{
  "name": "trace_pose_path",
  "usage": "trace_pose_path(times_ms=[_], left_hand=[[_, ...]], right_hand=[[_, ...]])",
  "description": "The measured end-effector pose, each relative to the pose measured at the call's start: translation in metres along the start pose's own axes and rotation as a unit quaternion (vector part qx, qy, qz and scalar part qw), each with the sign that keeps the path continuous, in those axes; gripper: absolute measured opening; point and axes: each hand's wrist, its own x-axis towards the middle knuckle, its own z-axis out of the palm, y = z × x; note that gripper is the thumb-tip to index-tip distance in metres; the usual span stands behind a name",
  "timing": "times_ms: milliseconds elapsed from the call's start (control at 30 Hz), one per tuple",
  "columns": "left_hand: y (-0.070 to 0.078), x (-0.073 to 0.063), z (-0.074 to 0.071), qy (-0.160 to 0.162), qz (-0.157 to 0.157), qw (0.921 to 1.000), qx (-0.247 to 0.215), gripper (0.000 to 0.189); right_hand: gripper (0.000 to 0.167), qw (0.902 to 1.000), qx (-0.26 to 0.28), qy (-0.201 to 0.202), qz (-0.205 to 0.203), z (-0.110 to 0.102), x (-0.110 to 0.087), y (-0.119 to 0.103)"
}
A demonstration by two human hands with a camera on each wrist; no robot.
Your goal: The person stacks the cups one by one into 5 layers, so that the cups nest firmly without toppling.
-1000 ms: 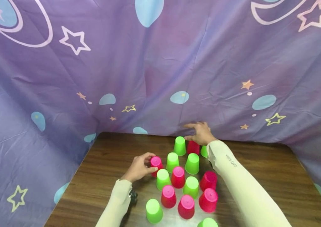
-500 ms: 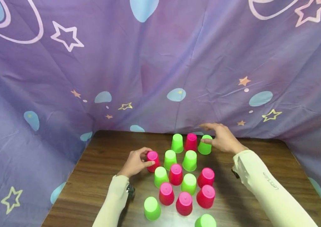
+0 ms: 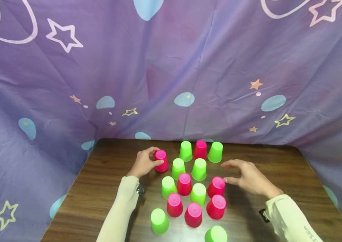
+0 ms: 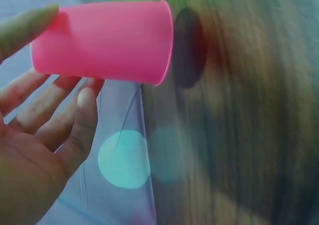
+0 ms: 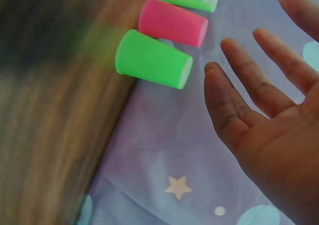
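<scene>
An upside-down pink cup [image 3: 161, 162] is pinched between the thumb and fingers of my left hand [image 3: 143, 164]. In the left wrist view that pink cup [image 4: 104, 43] hangs slightly off the table, its shadow apart from its rim. My right hand [image 3: 251, 178] is beside another pink cup [image 3: 216, 187], thumb near its top; whether they touch I cannot tell. Its fingers are spread in the right wrist view, where the hand [image 5: 279, 120] holds nothing. A green cup [image 3: 215, 152] and a pink cup [image 3: 200, 150] stand beyond it at the back.
Several more upside-down green and pink cups cluster mid-table, among them a green cup [image 3: 160, 221] at front left and another green cup [image 3: 216, 234] at the front edge of view. A purple patterned cloth [image 3: 171, 67] hangs behind the wooden table [image 3: 98, 198].
My right hand has drawn back from the rear cups toward the near right, uncovering the back row. My left hand has moved the pink cup farther back.
</scene>
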Motion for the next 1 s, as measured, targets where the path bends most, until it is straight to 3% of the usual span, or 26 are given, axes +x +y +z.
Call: trace_pose_path(times_ms=[100, 200, 367, 600, 833, 1000], left_hand=[[0.002, 0.01, 0.0, 0.01, -0.003, 0.9999, 0.004, 0.044], [0.004, 0.019, 0.002, -0.002, -0.008, 0.9999, -0.007, 0.045], [0.008, 0.033, 0.006, -0.016, -0.009, 0.9997, -0.015, 0.044], [0.012, 0.046, 0.009, -0.022, -0.012, 0.9996, 0.011, 0.045], [0.012, 0.057, 0.008, -0.035, -0.019, 0.9984, 0.04, 0.044], [0.011, 0.063, 0.006, -0.044, -0.024, 0.9973, 0.053, 0.045]], right_hand=[[0.039, 0.9999, 0.014, 0.009, -0.004, 0.01, -0.008, -0.002], [0.039, 0.9995, 0.019, 0.026, 0.004, 0.019, -0.017, -0.001], [0.041, 0.9963, 0.047, 0.055, 0.045, 0.028, -0.028, 0.003], [0.035, 0.9839, 0.126, 0.07, 0.106, 0.042, -0.055, -0.003], [0.035, 0.9821, 0.128, 0.09, 0.105, 0.053, -0.086, -0.014], [0.036, 0.9805, 0.167, 0.061, 0.084, 0.058, -0.105, -0.018]])
